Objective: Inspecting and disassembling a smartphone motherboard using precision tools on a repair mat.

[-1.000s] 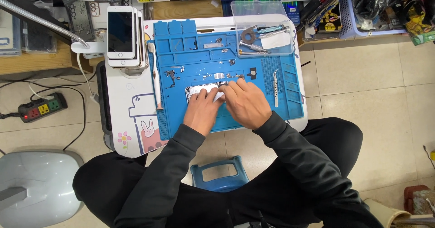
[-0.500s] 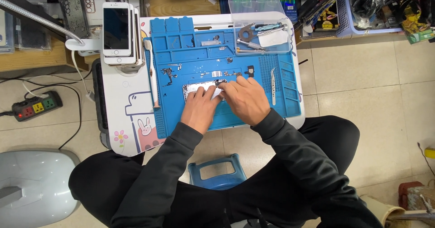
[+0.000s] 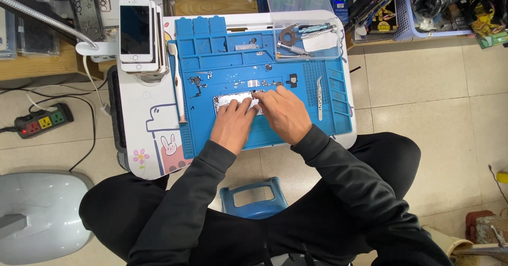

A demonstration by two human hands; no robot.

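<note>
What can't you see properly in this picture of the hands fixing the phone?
- Opened phone, head view: mostly covered by the left hand and right hand.
- What the fingertips pinch: hidden, so each hand's grip cannot be told.
- Tiny parts on the blue mat: too small to tell.
- Lamp arm: cut off by the left edge.

Table: my small white cartoon-printed table (image 3: 148, 139).
On it: blue silicone work mat (image 3: 233, 49), stack of white smartphones (image 3: 138, 33).
</note>
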